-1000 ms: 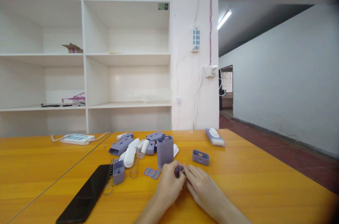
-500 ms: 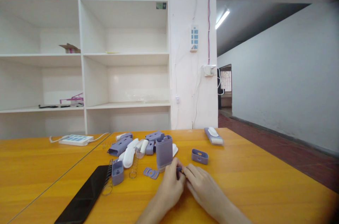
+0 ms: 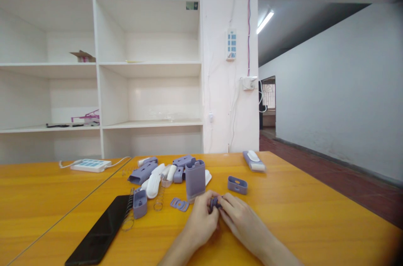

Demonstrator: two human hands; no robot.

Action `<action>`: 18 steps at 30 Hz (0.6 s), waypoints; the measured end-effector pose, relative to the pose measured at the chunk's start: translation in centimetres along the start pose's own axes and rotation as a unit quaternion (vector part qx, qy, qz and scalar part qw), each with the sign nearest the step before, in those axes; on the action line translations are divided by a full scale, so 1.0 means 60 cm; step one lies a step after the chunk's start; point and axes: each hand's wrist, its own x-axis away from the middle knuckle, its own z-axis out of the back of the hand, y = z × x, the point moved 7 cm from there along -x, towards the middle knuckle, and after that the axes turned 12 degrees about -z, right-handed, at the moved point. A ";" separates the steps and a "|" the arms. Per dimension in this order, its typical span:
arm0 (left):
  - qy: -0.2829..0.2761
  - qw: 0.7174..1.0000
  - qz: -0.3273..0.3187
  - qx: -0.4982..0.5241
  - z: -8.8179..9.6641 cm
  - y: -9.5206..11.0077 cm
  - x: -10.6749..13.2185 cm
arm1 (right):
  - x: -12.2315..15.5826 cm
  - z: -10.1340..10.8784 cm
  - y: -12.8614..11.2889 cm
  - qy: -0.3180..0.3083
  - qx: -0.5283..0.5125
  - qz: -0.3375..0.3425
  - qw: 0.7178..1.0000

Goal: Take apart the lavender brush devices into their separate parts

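Note:
Between my two hands is a small dark purple plastic part (image 3: 215, 203), mostly covered by the fingers. My left hand (image 3: 203, 215) is closed around its left side. The fingertips of my right hand (image 3: 237, 215) pinch it from the right. Just behind my left hand a tall purple plastic case (image 3: 195, 178) stands upright. A flat purple piece with cut-outs (image 3: 179, 204) lies left of it. Farther right sits a shallow purple cap with a hole (image 3: 237, 185), apart from my right hand.
On the left are a black phone-like slab (image 3: 100, 232), a purple cup-shaped part (image 3: 140, 204), metal springs (image 3: 158, 203) and white oval pieces (image 3: 153, 184). A purple-and-white assembled unit (image 3: 253, 161) lies at the back right. A power strip (image 3: 91, 165) rests back left.
My fingers have shifted slightly around the small purple part, and more of it shows now. The parts on the table stay where they were.

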 end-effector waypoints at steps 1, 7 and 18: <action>-0.002 1.000 0.007 0.012 -0.003 -0.004 0.000 | 0.001 0.000 0.001 0.002 -0.003 0.000 1.000; 0.001 0.999 0.017 0.047 -0.010 -0.014 0.000 | 0.001 0.004 0.004 0.004 -0.022 -0.012 1.000; 0.017 1.000 0.014 0.009 0.009 -0.007 0.007 | 0.000 0.033 0.012 0.006 -0.142 -0.091 0.986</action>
